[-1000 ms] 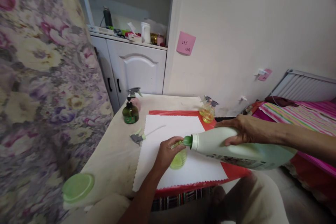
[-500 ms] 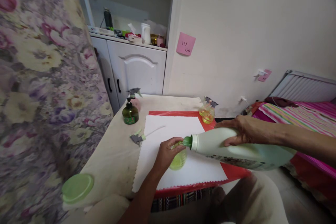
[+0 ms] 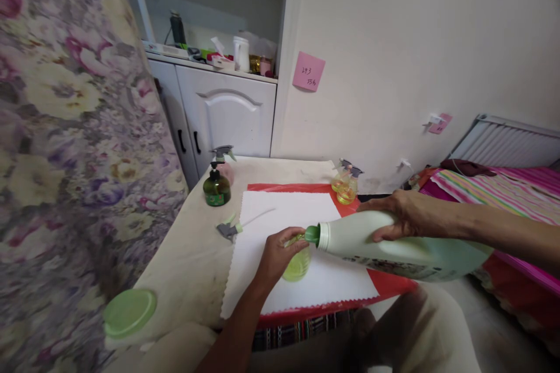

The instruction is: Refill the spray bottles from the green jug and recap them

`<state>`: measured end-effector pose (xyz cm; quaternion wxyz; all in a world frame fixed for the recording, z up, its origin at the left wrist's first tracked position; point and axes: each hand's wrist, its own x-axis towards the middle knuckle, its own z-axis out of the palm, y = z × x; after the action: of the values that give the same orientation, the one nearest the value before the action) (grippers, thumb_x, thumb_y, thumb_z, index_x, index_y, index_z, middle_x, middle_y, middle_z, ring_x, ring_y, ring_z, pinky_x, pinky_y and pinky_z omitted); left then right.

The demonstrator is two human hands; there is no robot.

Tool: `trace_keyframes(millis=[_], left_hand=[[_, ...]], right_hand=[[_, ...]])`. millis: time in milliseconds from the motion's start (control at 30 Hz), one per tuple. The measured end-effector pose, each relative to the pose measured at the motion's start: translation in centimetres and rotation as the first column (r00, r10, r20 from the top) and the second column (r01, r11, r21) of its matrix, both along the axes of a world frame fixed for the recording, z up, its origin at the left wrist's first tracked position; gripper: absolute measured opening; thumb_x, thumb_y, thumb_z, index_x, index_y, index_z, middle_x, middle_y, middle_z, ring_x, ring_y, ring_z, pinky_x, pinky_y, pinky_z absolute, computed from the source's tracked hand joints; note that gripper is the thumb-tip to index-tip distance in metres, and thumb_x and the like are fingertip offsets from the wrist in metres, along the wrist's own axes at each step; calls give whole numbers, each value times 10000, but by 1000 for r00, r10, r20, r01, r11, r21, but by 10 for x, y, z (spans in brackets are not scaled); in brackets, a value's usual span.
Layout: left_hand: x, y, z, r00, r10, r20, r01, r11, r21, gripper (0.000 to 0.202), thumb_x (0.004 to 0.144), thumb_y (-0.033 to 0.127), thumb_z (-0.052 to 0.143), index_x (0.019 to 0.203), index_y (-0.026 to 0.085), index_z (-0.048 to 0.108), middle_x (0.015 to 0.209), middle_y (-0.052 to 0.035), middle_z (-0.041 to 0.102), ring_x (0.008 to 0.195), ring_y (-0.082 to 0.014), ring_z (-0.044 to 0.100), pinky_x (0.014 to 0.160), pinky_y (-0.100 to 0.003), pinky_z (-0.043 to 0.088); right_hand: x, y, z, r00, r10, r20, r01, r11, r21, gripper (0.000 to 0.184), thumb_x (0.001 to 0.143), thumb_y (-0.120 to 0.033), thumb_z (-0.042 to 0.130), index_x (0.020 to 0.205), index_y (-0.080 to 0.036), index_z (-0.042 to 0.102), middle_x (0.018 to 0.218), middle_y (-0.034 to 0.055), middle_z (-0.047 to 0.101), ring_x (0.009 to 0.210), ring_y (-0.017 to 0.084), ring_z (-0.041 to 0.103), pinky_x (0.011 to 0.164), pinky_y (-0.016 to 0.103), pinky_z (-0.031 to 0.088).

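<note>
My left hand (image 3: 280,250) is closed round the neck of a small clear spray bottle (image 3: 296,268) with yellow-green liquid in it, on a white sheet (image 3: 332,285). My right hand (image 3: 400,215) grips a large pale green detergent jug (image 3: 371,245), tilted nearly on its side. The jug's green spout (image 3: 312,235) is at the small bottle's mouth; my fingers partly hide that opening. To the left lies a grey and green trigger sprayer head (image 3: 228,229), its thin tube reaching over the sheet.
A dark green pump bottle (image 3: 217,187) stands in front of a pink spray bottle (image 3: 226,170) at the back left. Two spray bottles with yellow liquid (image 3: 346,191) stand back right. A green round lid (image 3: 130,312) lies front left. A flowered curtain (image 3: 87,157) hangs at left.
Both hands, the jug and the small bottle keep almost the same positions. The view has shifted very slightly.
</note>
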<state>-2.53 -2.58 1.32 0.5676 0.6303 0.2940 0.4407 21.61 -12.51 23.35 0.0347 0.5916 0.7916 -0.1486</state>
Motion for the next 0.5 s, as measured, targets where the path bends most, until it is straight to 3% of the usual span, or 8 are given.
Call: trace_keyframes(millis=[500], left_hand=[[1,0,-1,1000,-6,9,6,1000,2,221,707,294,741,908,204,734,947,-39,762,942,-230,682,861,-316,501]], right_hand=[[-1,1,1,1000,-14,12,15,999,-31,581,799,-574,611,1263,-224,585,856,60,758,710,216,690,599,271,501]])
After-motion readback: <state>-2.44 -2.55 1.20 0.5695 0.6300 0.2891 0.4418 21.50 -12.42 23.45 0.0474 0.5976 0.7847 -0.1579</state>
